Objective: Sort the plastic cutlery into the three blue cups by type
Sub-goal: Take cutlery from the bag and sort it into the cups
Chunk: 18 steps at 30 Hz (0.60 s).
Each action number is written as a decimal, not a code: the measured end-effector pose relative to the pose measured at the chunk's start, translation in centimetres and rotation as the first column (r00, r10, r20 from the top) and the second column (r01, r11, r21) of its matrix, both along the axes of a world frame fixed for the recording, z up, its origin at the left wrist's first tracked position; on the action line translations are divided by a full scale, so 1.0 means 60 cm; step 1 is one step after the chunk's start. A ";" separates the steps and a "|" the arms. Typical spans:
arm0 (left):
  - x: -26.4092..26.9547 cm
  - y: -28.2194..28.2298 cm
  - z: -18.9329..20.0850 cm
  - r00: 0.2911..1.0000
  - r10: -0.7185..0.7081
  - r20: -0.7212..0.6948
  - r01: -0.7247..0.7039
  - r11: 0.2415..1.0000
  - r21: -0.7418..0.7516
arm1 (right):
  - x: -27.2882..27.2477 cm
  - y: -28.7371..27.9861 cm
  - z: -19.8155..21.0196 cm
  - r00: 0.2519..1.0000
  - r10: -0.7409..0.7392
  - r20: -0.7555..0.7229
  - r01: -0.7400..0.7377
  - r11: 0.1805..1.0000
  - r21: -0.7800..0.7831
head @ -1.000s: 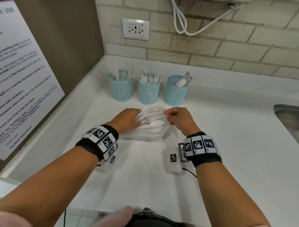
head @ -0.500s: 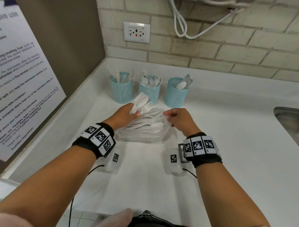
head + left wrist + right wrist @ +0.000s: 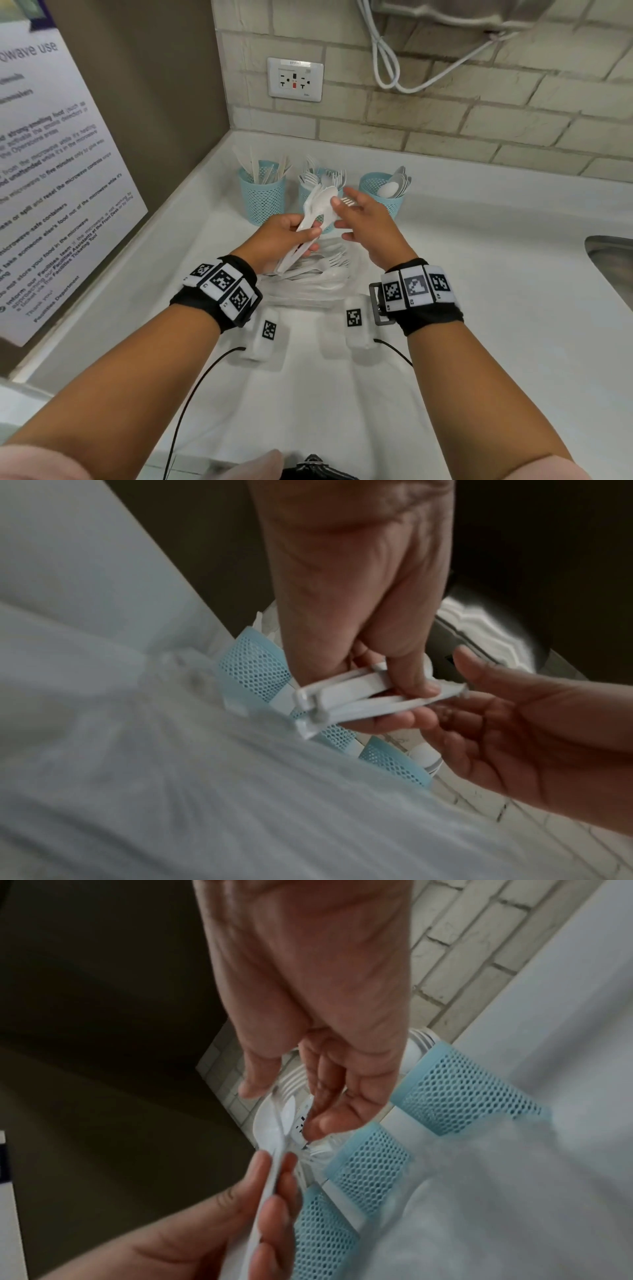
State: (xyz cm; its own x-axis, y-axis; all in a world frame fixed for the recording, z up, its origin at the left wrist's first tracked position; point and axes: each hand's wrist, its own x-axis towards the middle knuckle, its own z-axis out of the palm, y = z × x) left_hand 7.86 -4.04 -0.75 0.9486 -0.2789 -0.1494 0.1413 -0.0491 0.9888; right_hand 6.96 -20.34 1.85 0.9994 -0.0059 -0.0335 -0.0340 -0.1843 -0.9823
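Three blue mesh cups stand at the back of the counter: the left cup (image 3: 262, 197) holds knives, the middle cup (image 3: 310, 197) forks, the right cup (image 3: 383, 198) spoons. My left hand (image 3: 308, 233) grips a bundle of white cutlery (image 3: 317, 205) by the handles and holds it up in front of the middle cup. My right hand (image 3: 342, 219) is at the bundle's heads, fingers loosely spread, thumb by a spoon bowl. The right wrist view shows the spoon bowl (image 3: 284, 1118) between thumb and fingers. More cutlery lies in a clear bag (image 3: 318, 277) under both hands.
A sink (image 3: 609, 260) is set into the white counter (image 3: 479, 308) at the right. A brown wall with a printed notice (image 3: 51, 171) borders the left. A wall outlet (image 3: 295, 79) and a looped white cable (image 3: 387, 61) sit on the brick wall behind the cups.
My left hand has lifted a bundle of cutlery out of the pile and up toward the cups. My right hand has left the bag and risen to the bundle's heads.
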 end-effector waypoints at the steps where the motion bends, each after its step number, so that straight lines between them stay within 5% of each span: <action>1: -0.002 -0.002 0.001 1.000 -0.003 -0.021 0.003 1.000 -0.022 | 0.005 0.003 0.000 1.000 0.015 -0.009 -0.015 0.999 0.030; 12: -0.012 0.006 -0.005 0.985 -0.070 -0.160 0.045 0.986 -0.158 | 0.027 0.006 -0.020 0.994 -0.029 -0.109 0.057 0.963 0.265; 18: -0.012 0.004 -0.009 0.985 0.111 -0.135 -0.118 0.992 -0.046 | 0.032 0.009 -0.018 0.989 -0.057 -0.139 0.082 0.979 0.187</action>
